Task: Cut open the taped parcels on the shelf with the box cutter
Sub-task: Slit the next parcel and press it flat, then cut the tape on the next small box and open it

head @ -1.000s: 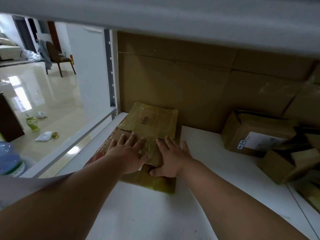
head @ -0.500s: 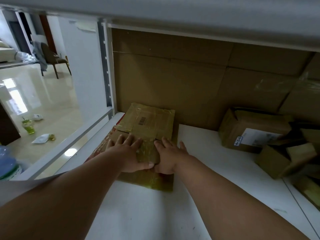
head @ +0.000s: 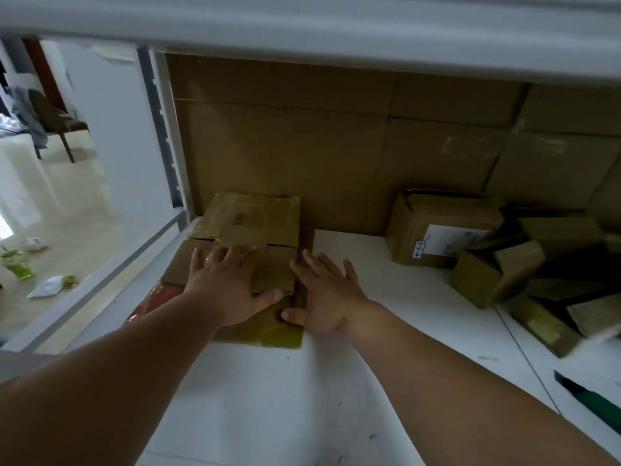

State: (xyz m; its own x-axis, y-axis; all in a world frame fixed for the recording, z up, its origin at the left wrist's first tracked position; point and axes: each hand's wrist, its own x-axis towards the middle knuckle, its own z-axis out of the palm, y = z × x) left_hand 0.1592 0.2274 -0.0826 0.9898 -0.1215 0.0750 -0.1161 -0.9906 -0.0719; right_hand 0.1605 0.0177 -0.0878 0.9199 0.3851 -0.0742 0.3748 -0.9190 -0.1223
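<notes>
At centre left, my left hand point(head: 225, 284) still presses flat, fingers spread, on the taped parcel point(head: 248, 243), while my right hand point(head: 327, 297) has slid off beside it, open and empty; the cutter point(head: 594, 403) lies unused lower right.

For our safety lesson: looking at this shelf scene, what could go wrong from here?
1. The box cutter lies by the right forearm, so reaching back blind might meet its blade.
2. The left hand presses flat on the taped parcel; cutting toward it could nick fingers.
</notes>
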